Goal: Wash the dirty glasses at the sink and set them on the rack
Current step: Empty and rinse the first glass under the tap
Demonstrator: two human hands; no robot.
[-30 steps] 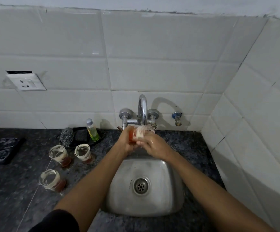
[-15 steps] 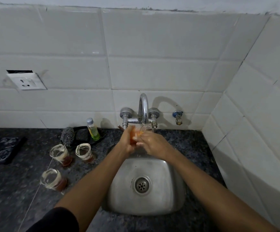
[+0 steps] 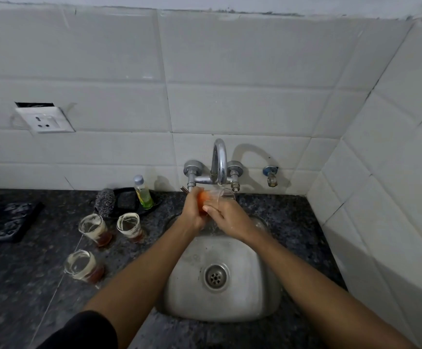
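— Holding the glass (image 3: 223,197) under the tap (image 3: 219,159), just above the back rim of the sink (image 3: 267,285); how do you judge it will handle?

— Light, rigid and breakable, and wet, so likely slippery. The right hand (image 3: 230,215) has its grip curled round the clear wall from below, mouth tipped away to the right. The left hand (image 3: 192,212) is wrapped round something orange (image 3: 201,199) pressed to the glass's base end; I take it for a scrubber, though it could be the glass's tinted bottom.

— Where would you take hold?

— Round the middle of the wall, fingers spread, not by the thin lip. A knock against the metal spout or the steel basin is the risk.

— And the rest?

— Three dirty glasses (image 3: 94,229) stand on the worktop (image 3: 16,285) left of the sink, upright, with pale residue on the walls and brown dregs. Same caution: grip low on the body.

— What can't you make out?

— Whether water is running; no stream shows clearly. The fingertips behind the glass are hidden. I see no rack; the dark mat (image 3: 3,220) at far left is cut off and blurred, so I cannot tell what it is.
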